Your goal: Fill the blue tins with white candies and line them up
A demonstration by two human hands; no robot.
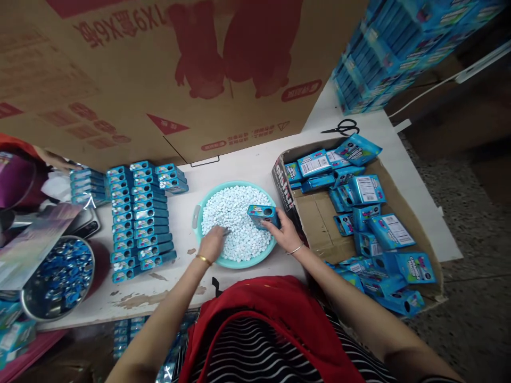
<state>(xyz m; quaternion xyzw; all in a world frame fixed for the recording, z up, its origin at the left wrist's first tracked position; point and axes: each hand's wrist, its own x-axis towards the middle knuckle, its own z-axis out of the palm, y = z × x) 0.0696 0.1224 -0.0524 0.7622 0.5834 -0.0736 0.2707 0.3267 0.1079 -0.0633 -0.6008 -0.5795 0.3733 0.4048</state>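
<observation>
while the right hand grips a blue box over white pellets in a turquoise basin on the bench, the left hand sits apart over them; whether it holds the small grey piece there, i cannot tell.

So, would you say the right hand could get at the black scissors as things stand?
Probably not straight away: the right hand holds a blue box, and the open carton lies between it and the scissors.
</observation>
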